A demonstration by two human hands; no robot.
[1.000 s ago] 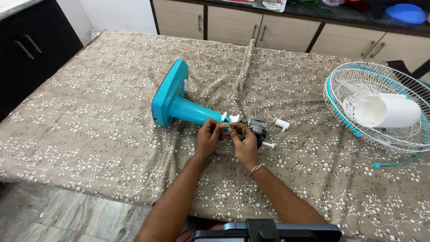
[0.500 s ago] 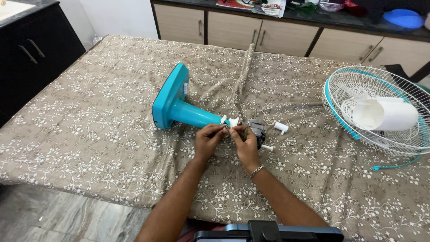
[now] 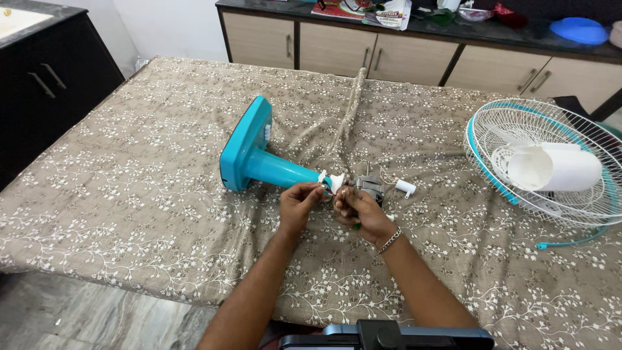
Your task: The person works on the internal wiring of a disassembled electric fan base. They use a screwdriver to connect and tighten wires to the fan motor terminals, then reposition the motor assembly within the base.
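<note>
Teal plastic marks the fan stand [image 3: 259,155], which lies on its side on a table under a brown cloth with a white floral print [image 3: 129,194]. Its flat base faces left and its neck runs right toward the person's hands. At the end of the neck sits a white joint [image 3: 334,181], and just beyond it the bare metal fan motor [image 3: 370,187], with a small white knob [image 3: 405,188] just to its right.

The left hand [image 3: 299,204] pinches its fingertips at the white joint, gripping something too small to make out. The right hand [image 3: 357,210], a bracelet at its wrist, is curled around the near side of the motor and holds it.

Well apart, at the table's right edge, lies a white wire fan guard with a teal rim [image 3: 492,175], and a white cylindrical motor cover [image 3: 557,167] rests in it. Wooden cabinets [image 3: 363,55] stand behind the table.
</note>
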